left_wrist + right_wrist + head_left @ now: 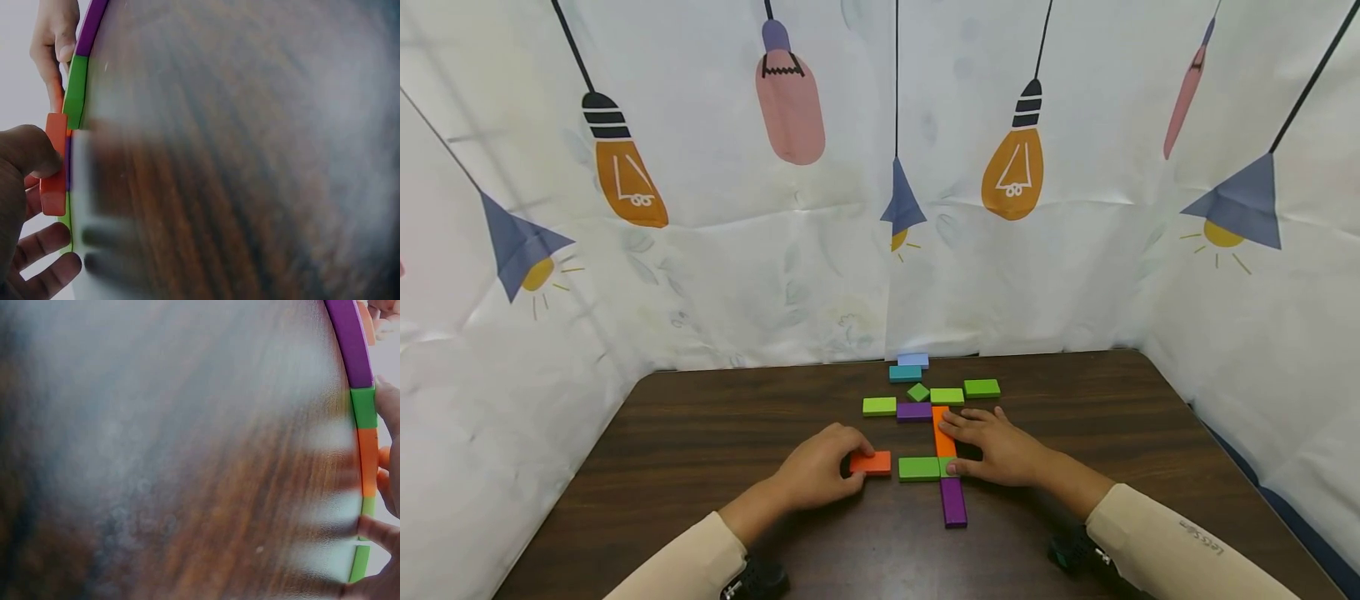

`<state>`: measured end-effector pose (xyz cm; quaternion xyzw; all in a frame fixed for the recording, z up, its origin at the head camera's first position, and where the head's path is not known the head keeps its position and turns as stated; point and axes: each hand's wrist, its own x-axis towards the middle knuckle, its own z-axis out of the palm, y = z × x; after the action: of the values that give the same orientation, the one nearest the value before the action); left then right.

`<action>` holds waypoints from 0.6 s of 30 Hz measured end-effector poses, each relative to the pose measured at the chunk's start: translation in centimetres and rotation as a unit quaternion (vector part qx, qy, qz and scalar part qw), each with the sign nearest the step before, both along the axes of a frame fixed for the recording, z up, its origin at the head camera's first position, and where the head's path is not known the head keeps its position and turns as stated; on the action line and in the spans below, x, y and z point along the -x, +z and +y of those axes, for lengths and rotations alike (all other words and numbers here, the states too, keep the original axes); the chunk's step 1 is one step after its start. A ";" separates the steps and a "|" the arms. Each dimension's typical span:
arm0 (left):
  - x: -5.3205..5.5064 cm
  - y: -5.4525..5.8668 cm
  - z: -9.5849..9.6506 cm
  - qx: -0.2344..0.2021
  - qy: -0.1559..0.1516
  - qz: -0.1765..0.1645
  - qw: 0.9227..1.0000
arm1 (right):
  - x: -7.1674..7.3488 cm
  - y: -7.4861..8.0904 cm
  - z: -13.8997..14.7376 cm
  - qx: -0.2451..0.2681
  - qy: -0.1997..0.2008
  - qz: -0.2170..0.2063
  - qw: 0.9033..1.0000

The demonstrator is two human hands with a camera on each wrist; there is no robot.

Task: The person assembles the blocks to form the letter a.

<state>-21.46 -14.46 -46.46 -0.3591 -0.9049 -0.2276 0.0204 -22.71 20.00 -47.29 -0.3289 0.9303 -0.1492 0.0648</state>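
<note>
My left hand (822,468) pinches a red-orange block (872,463) between thumb and fingers, just left of a green block (919,469). The held block shows side-on in the left wrist view. My right hand (996,446) has its fingers spread, with fingertips at the far part of a long orange block (944,433). Its thumb touches a small green block (947,467), which it partly covers. A dark purple block (953,503) extends toward me from that green piece. At the orange block's far end lies another purple block (913,412).
Farther back lie a lime block (879,407), a small green diamond-turned block (918,392), another lime block (947,397) and a green block (982,388). Teal (905,374) and light blue (913,360) blocks sit near the table's back edge, before a printed curtain (850,275).
</note>
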 end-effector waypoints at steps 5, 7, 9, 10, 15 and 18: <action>-0.2 -0.3 0.2 0.003 -0.006 -0.003 1.000 | 0.1 -0.1 0.0 -0.002 0.001 0.002 1.000; -0.2 -0.4 0.3 0.004 -0.008 0.000 1.000 | 0.1 -0.1 0.0 -0.003 0.001 0.003 1.000; -0.3 -0.4 0.3 0.005 -0.010 0.003 1.000 | 0.1 -0.1 0.0 -0.003 0.001 0.004 1.000; -0.3 -0.4 0.4 0.007 -0.011 0.005 1.000 | 0.1 -0.1 0.0 -0.004 0.001 0.005 1.000; -0.4 -0.3 0.6 0.012 -0.013 0.010 1.000 | 0.0 0.1 -0.1 -0.001 0.001 0.002 1.000; -0.3 -0.3 0.7 0.017 -0.014 0.012 1.000 | -0.1 0.2 -0.1 0.001 0.001 -0.002 1.000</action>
<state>-21.11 -13.73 -46.77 -0.3747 -0.9031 -0.2084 0.0225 -22.62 19.91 -47.06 -0.3294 0.9296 -0.1513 0.0666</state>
